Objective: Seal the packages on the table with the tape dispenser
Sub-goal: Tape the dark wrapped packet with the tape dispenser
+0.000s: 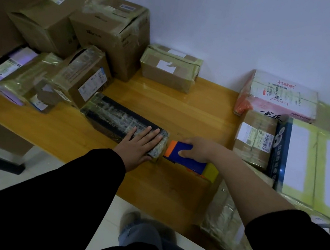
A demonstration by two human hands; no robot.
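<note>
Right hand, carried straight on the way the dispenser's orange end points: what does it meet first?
Most likely the near end of the black package. The right hand holds the tape dispenser with its orange nose right beside that end, and the left hand lies flat on top. The exact gap is unclear.

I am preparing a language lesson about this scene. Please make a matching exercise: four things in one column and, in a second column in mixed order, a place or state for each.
Things
1. left hand
2. right hand
3. black package
4. pink and white box

Places or states
A. stands at the far right, against the wall
B. grips the tape dispenser
C. lies flat on the black package
D. lies in the middle of the table, covered with clear tape

Pairs: 1-C, 2-B, 3-D, 4-A
</note>
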